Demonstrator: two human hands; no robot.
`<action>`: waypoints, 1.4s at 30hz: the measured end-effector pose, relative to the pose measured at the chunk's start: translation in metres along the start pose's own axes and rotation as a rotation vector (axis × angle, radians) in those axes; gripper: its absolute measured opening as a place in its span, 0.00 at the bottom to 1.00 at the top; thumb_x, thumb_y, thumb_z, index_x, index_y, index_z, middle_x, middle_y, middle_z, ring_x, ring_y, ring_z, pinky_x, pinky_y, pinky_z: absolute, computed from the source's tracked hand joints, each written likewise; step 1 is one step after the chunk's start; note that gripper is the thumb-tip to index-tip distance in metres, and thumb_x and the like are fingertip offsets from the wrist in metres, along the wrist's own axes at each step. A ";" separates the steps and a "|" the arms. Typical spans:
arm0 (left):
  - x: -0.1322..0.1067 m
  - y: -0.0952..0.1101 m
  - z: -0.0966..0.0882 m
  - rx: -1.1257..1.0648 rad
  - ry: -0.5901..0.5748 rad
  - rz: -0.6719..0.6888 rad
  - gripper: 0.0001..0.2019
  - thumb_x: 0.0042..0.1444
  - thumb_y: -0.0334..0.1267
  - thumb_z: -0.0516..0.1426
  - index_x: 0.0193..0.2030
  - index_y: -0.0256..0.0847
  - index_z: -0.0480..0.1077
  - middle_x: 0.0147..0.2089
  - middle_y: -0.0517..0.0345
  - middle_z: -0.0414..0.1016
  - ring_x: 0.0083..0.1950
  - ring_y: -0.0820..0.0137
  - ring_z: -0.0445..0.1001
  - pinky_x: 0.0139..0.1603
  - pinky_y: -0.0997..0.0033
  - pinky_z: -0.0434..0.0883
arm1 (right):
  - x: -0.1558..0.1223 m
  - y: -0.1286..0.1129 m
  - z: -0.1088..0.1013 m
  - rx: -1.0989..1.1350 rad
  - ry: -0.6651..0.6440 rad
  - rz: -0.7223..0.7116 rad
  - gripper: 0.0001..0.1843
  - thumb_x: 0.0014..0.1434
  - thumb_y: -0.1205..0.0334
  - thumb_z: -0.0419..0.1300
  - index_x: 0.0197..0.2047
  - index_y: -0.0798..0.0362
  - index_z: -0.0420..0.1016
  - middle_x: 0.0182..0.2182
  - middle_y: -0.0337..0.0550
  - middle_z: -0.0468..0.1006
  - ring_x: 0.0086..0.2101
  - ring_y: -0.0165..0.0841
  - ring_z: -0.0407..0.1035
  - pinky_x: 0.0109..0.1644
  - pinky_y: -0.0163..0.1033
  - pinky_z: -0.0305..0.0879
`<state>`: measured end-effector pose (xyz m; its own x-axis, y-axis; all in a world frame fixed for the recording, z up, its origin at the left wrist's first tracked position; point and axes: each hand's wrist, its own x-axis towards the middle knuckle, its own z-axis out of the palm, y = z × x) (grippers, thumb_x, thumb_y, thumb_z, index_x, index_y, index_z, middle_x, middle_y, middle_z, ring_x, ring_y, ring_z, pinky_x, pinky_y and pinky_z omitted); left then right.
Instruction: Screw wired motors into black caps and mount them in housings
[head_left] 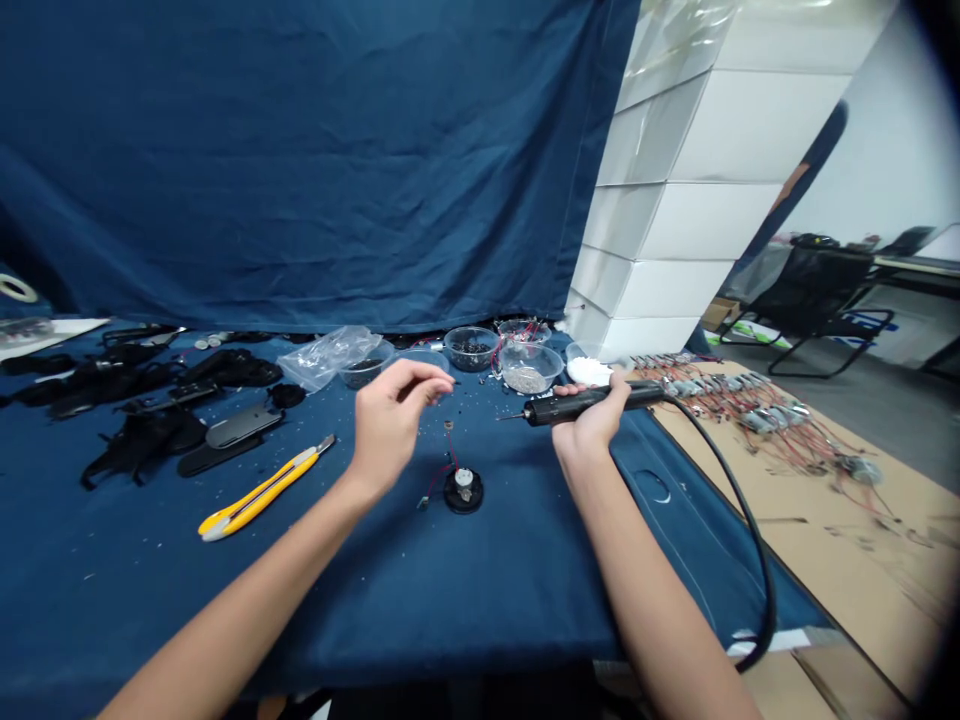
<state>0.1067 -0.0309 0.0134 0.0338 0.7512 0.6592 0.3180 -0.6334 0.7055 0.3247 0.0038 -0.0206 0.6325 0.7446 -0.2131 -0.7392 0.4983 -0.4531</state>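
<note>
My right hand (pixel 589 420) is wrapped round a black electric screwdriver (pixel 566 407), its thin bit pointing left and a black cable trailing from its rear. My left hand (pixel 397 415) is closed in a pinch above the table; a tiny dark tip shows at the fingertips, too small to name. Below and between my hands, a round black part (pixel 463 492) lies on the blue cloth, with a small motor (pixel 464 478) on it. Thin red wires run from it to a small piece (pixel 448 426) behind and a small board (pixel 424 502) on its left.
A yellow utility knife (pixel 259 495) lies left of my left forearm. Behind my hands stand several clear bowls of small parts (pixel 471 349) and a plastic bag (pixel 328 355). Black parts (pixel 165 400) spread at left. White boxes (pixel 667 220) rise at back right, near wired motors (pixel 772 410) on cardboard.
</note>
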 end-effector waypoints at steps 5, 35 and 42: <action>-0.033 0.009 0.017 -0.052 -0.050 0.096 0.07 0.60 0.37 0.58 0.39 0.44 0.79 0.36 0.58 0.75 0.37 0.73 0.72 0.41 0.72 0.69 | 0.001 0.005 -0.002 -0.018 0.005 0.002 0.15 0.55 0.53 0.56 0.27 0.51 0.54 0.19 0.31 0.60 0.19 0.24 0.58 0.21 0.29 0.64; -0.047 -0.022 0.034 -0.081 -0.080 -0.199 0.08 0.58 0.42 0.60 0.35 0.39 0.73 0.34 0.61 0.76 0.35 0.74 0.73 0.41 0.76 0.68 | -0.014 0.010 0.000 -0.008 0.001 0.095 0.14 0.56 0.55 0.57 0.28 0.52 0.56 0.20 0.32 0.59 0.20 0.23 0.58 0.22 0.29 0.64; -0.053 -0.024 0.037 -0.034 -0.096 -0.121 0.07 0.60 0.40 0.58 0.35 0.40 0.74 0.36 0.62 0.77 0.36 0.74 0.73 0.41 0.76 0.68 | -0.019 0.011 0.002 0.021 0.016 0.166 0.14 0.57 0.55 0.55 0.28 0.52 0.55 0.21 0.31 0.58 0.20 0.22 0.57 0.22 0.28 0.63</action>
<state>0.1322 -0.0487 -0.0485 0.0879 0.8354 0.5426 0.2930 -0.5423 0.7874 0.3042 -0.0039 -0.0203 0.5046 0.8106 -0.2972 -0.8385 0.3779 -0.3926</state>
